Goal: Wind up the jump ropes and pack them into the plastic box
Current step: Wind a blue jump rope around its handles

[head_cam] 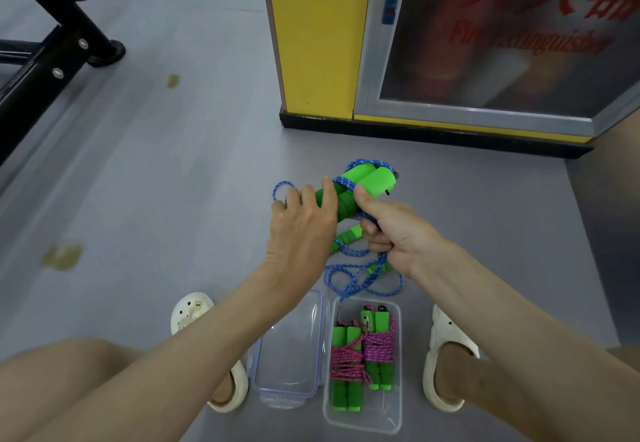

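1. Grip state: the right hand (388, 230) is closed around the green handles (367, 185) of the blue rope (360, 279), thumb pressed against them. The left hand (304, 223) is half open, fingers curled over the handles with a small rope loop at the fingertips.
2. Location: rope and handles are held above the floor, just beyond the box (363, 421). The box holds two wound pink ropes (360, 351); its lid (287, 355) lies touching it on the left.
3. Risk: few turns sit on the handles. If the left hand loses tension, the turns may slide off.
4. Risk: the slack below the right hand lies in crossed loops and may knot when drawn up.
5. Risk: free space in the box looks narrow; a loose bundle may not fit.
6. Hidden: the left hand covers part of the handles, so the number of turns cannot be counted. The free rope end cannot be made out. The right fingertips are out of sight.
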